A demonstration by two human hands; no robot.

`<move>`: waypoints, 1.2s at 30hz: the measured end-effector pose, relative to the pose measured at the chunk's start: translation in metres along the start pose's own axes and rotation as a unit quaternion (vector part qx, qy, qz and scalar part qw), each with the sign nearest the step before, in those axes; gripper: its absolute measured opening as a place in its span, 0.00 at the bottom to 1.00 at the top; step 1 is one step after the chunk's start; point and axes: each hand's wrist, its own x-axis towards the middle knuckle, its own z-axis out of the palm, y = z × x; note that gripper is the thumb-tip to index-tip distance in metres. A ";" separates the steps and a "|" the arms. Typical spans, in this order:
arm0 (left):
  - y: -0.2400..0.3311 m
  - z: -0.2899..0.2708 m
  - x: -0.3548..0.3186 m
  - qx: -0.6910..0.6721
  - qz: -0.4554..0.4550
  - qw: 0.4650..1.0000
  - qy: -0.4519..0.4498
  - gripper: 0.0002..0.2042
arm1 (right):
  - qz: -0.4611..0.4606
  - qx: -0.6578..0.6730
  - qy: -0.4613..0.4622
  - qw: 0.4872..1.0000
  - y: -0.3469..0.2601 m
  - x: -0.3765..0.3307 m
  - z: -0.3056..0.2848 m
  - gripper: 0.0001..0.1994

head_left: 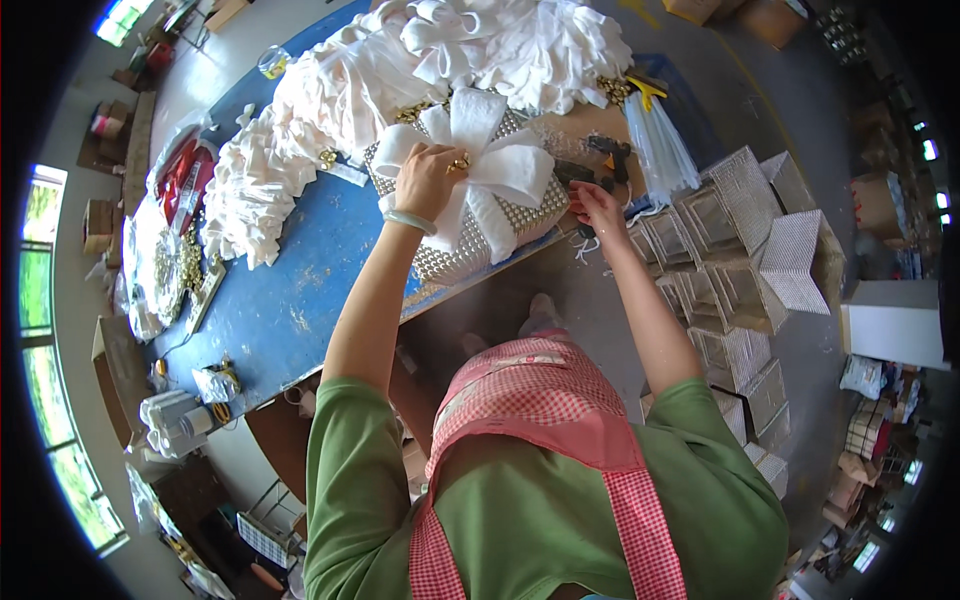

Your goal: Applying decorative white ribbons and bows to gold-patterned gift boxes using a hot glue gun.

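A large white fabric bow lies on a box covered in silvery, bead-like studs, at the near edge of the blue table. My left hand is closed on the bow close to its middle, where a small gold ornament shows at the fingertips. My right hand hovers just right of the box, fingers apart and slightly bent, with nothing visible in them. Beyond those fingers, a black glue gun rests on a brown cardboard piece.
Heaps of white fabric bows cover the far side of the blue table. White strips hang at its right corner. Studded open boxes are stacked on the floor at right. Gold ornaments and a clear jar lie left.
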 end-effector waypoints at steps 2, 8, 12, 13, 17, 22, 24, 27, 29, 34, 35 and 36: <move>-0.004 0.008 0.001 -0.003 -0.008 1.000 0.003 0.14 | 0.012 -0.002 -0.019 1.000 -0.002 0.014 0.000 0.14; -0.018 0.010 -0.011 0.082 0.045 0.996 0.010 0.09 | -0.030 -0.059 -0.057 0.996 0.025 0.061 0.011 0.19; 0.007 -0.017 -0.013 -0.048 -0.052 0.991 0.117 0.14 | 0.099 0.011 -0.175 0.980 0.014 0.071 0.007 0.28; 0.017 -0.031 -0.020 -0.068 -0.127 0.976 0.164 0.14 | 0.083 0.049 -0.178 0.979 0.010 0.064 0.010 0.23; -0.004 -0.013 -0.082 -0.144 -0.411 0.839 0.327 0.16 | 0.197 0.025 -0.255 0.946 0.039 0.106 -0.020 0.27; -0.014 0.022 -0.119 -0.351 -0.484 0.767 0.233 0.30 | 0.177 0.081 -0.198 0.961 0.023 0.080 0.003 0.25; -0.018 0.007 -0.127 -0.359 -0.466 0.774 0.233 0.32 | 0.166 0.084 -0.189 0.964 0.005 0.062 0.021 0.25; -0.042 -0.034 -0.151 -0.379 -0.455 0.774 0.224 0.34 | 0.127 0.120 -0.182 0.968 -0.013 0.030 0.070 0.25; -0.061 -0.069 -0.178 -0.379 -0.461 0.772 0.222 0.34 | 0.147 0.124 -0.196 0.962 -0.022 0.005 0.120 0.25; -0.143 -0.147 -0.264 -0.279 -0.438 0.798 0.308 0.35 | 0.174 0.108 -0.309 0.929 -0.011 -0.044 0.264 0.24; -0.166 -0.157 -0.287 -0.286 -0.450 0.786 0.313 0.35 | 0.182 0.098 -0.333 0.920 -0.007 -0.056 0.295 0.24; -0.176 -0.177 -0.305 -0.259 -0.458 0.787 0.321 0.34 | 0.188 0.090 -0.343 0.916 -0.008 -0.067 0.324 0.22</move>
